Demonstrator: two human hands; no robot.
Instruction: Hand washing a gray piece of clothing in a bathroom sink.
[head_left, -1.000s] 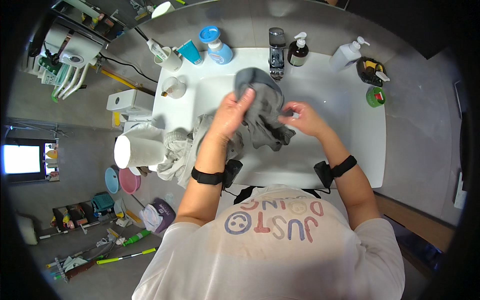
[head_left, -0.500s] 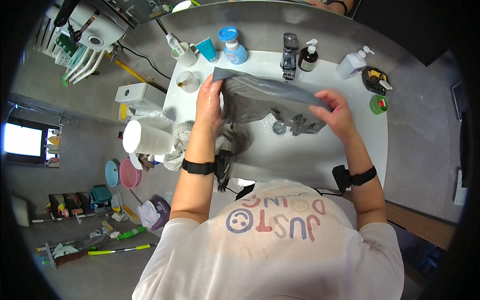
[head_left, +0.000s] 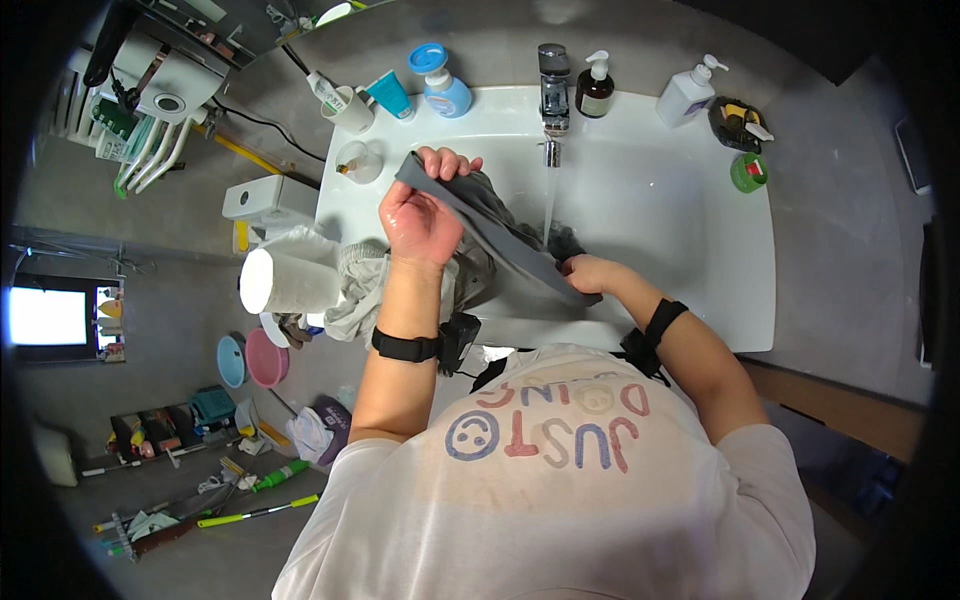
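Observation:
A wet grey garment [head_left: 505, 243] with a smooth wide band stretches slantwise between my hands over the white sink [head_left: 690, 240]. My left hand [head_left: 425, 220] holds the band's upper left end, palm turned up and fingers curled over it. At the lower right end, my right hand [head_left: 597, 274] grips the same band with its fingers closed. Water runs from the faucet [head_left: 554, 95] beside the garment, whose darker lower part hangs into the basin. Bunched light grey cloth [head_left: 362, 292] lies over the sink's left edge, next to my left forearm.
Along the back rim stand a cup [head_left: 350, 112], a teal tube [head_left: 391, 96], a blue foam bottle [head_left: 446, 95], a brown pump bottle [head_left: 595, 90] and a white pump bottle [head_left: 686, 97]. A clear cup [head_left: 362, 163] and a paper roll [head_left: 285, 281] are at the left.
The band has swung from nearly level to slanting down rightward. My right hand has moved down and left, closer to me. The faucet's stream now shows, with its spout uncovered.

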